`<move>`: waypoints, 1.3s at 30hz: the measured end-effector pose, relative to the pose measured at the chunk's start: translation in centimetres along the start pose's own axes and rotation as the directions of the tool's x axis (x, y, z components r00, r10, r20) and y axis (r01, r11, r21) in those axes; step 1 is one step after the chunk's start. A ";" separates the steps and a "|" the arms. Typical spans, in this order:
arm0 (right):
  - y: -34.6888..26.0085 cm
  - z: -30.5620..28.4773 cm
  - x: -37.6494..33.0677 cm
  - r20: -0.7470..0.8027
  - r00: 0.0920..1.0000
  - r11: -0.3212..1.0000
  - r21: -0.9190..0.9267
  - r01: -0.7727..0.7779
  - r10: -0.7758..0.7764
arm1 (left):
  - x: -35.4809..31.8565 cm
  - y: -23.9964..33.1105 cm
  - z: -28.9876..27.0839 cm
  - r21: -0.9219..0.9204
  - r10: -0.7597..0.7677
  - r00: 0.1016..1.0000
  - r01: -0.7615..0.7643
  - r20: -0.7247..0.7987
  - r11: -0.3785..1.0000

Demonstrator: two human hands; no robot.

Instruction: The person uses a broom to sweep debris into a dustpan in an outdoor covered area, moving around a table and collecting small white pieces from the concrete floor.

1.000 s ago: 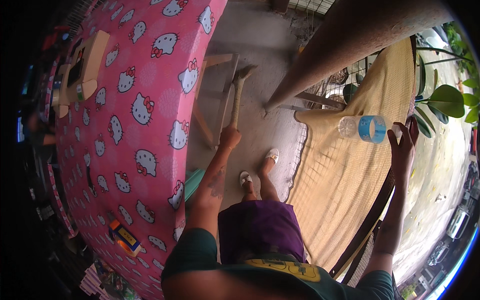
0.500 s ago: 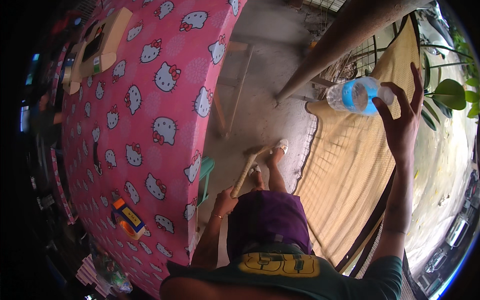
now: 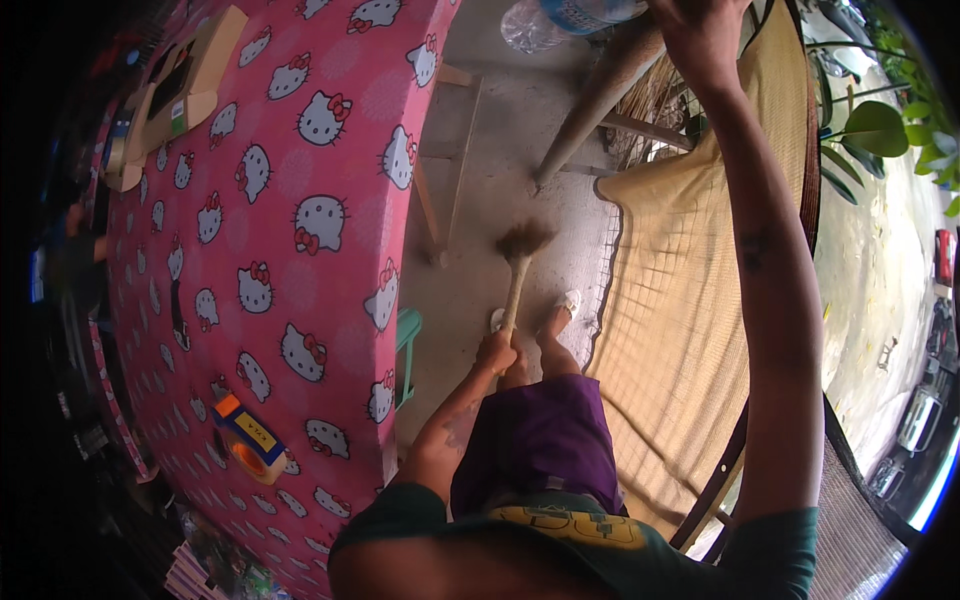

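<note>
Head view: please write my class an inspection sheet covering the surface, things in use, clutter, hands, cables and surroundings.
Surface: pink cover with cat-face print, on the left.
Things in use: broom, over the floor; blue-labelled clear bottle, at the upper edge.
Clutter: tan cardboard piece and blue-and-orange package, on the cover.
Hands: left hand grips the broom; right hand holds the bottle's end, partly cropped.
Cables: nothing seen.
Surroundings: green stool, slanted pole, tan mesh screen, leafy plant.

grey floor (image 3: 475, 195); pink-covered table (image 3: 265, 228); green stool (image 3: 407, 335); sunlit ground (image 3: 868, 265) outside
</note>
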State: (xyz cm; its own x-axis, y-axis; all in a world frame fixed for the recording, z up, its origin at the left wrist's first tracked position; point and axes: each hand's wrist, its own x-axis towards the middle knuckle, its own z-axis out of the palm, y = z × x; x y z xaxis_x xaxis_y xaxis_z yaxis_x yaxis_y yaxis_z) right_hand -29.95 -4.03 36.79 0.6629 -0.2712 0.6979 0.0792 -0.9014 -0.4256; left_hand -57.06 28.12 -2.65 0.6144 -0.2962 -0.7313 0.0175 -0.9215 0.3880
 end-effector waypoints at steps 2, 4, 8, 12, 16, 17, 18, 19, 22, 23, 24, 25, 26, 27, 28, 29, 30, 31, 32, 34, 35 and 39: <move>1.7 0.3 -0.5 -0.112 0.973 0.971 -0.149 0.186 -0.203 | -3.6 -0.5 -3.1 -0.312 -0.006 0.957 0.101 0.291 0.945; 2.1 0.9 -0.5 -0.151 0.964 0.968 -0.159 0.195 -0.219 | -6.1 -0.7 -6.2 -0.350 0.029 0.972 0.055 0.231 0.935; 3.4 2.0 0.0 -0.243 0.907 0.931 -0.210 0.298 -0.345 | 0.9 3.2 -7.6 -0.270 0.183 0.983 -0.180 -0.013 0.946; 1.6 3.8 0.5 -0.311 0.886 0.935 -0.194 0.296 -0.345 | 13.7 8.9 -5.1 -0.301 0.111 0.990 -0.132 -0.085 0.945; 3.1 3.6 0.2 -0.289 0.906 0.945 -0.203 0.257 -0.309 | 8.9 10.7 5.3 -0.002 0.128 0.990 -0.128 0.061 0.992; 3.2 3.6 0.5 -0.307 0.897 0.944 -0.189 0.269 -0.317 | 7.1 9.3 6.9 0.016 0.152 0.975 -0.157 0.159 0.988; 3.3 4.1 0.7 -0.363 0.865 0.937 -0.173 0.304 -0.348 | 5.5 7.4 8.1 0.090 0.203 0.941 -0.235 0.272 0.968; 3.2 4.5 0.9 -0.416 0.829 0.928 -0.149 0.342 -0.373 | 4.7 5.4 8.4 0.151 0.232 0.895 -0.308 0.382 0.939; 5.0 2.9 -0.7 -0.312 0.893 0.941 -0.202 0.272 -0.325 | 0.7 7.1 -3.0 -0.234 0.107 0.867 0.011 0.486 0.972; 4.7 2.8 -0.4 -0.330 0.891 0.947 -0.181 0.264 -0.311 | -0.2 8.2 -7.0 -0.282 0.092 0.891 0.042 0.446 0.958; 4.3 2.8 -0.1 -0.342 0.884 0.945 -0.188 0.269 -0.319 | 0.3 9.1 -9.4 -0.266 0.100 0.926 0.000 0.363 0.964; 4.3 2.9 -0.1 -0.346 0.881 0.943 -0.201 0.266 -0.323 | 1.1 10.2 -11.3 -0.240 0.113 0.951 -0.043 0.286 0.970; 3.6 3.4 0.3 -0.361 0.873 0.942 -0.197 0.271 -0.327 | 3.9 9.8 -11.0 -0.154 0.199 0.976 -0.184 0.091 0.971; 3.2 3.8 0.5 -0.376 0.863 0.940 -0.181 0.289 -0.338 | 7.2 9.7 -10.2 -0.039 0.304 0.948 -0.309 -0.091 0.950; 3.8 4.0 0.4 -0.382 0.853 0.934 -0.186 0.306 -0.355 | 9.7 12.0 -10.3 -0.102 0.212 0.977 -0.213 -0.020 0.972; 4.3 4.0 0.4 -0.387 0.844 0.928 -0.191 0.321 -0.372 | 11.1 14.5 -9.5 -0.156 0.121 0.991 -0.111 0.059 0.982; 3.2 4.2 0.5 -0.352 0.866 0.933 -0.192 0.305 -0.355 | 11.7 13.6 -5.9 -0.029 0.157 0.987 -0.156 0.035 0.987; 1.4 4.7 0.8 -0.321 0.884 0.939 -0.178 0.294 -0.338 | 11.7 11.4 -1.5 0.096 0.182 0.983 -0.182 0.005 0.979; 2.3 4.4 0.7 -0.322 0.875 0.929 -0.195 0.314 -0.363 | 9.9 11.6 2.8 0.125 0.217 0.969 -0.231 0.115 0.965; 3.5 4.1 0.1 -0.341 0.858 0.922 -0.198 0.333 -0.384 | 5.1 9.3 8.5 0.233 0.319 0.922 -0.367 0.218 0.900; 3.9 4.2 0.2 -0.366 0.847 0.922 -0.183 0.340 -0.386 | 3.4 7.4 9.0 0.251 0.339 0.887 -0.422 0.312 0.871; 4.3 4.2 -0.5 -0.381 0.869 0.949 -0.145 0.281 -0.315 | 1.4 3.9 -2.8 -0.044 0.240 0.903 -0.240 0.357 0.970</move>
State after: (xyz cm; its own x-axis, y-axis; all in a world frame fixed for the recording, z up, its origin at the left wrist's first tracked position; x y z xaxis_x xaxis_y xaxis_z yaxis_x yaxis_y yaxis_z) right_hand -26.79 -6.35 32.17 0.2678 -0.0802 0.9601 0.1534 -0.9803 -0.1247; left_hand -53.91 24.78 -0.57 0.2772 -0.5780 -0.7675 -0.0956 -0.8115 0.5765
